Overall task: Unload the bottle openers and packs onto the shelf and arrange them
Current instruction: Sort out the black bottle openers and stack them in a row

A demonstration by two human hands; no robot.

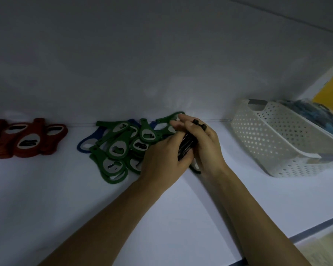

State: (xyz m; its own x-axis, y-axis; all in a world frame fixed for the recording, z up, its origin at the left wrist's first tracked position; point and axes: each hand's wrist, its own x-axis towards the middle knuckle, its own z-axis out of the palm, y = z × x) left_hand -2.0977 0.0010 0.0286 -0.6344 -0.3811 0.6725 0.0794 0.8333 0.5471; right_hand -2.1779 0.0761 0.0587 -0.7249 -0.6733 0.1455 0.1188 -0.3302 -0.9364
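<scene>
Both hands, left hand (162, 156) and right hand (204, 144), clamp a stack of black bottle openers (186, 144) near the shelf's (161, 217) back edge, likely squaring it beside the green openers (115, 148); the perforated basket (277, 135) stands rightward.

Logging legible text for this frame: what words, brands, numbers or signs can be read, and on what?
None can be read.
On the red bottle openers, green bottle openers and white basket: no print shows.
On the black openers held between left hand and right hand: mostly hidden, dim, nothing legible.
</scene>
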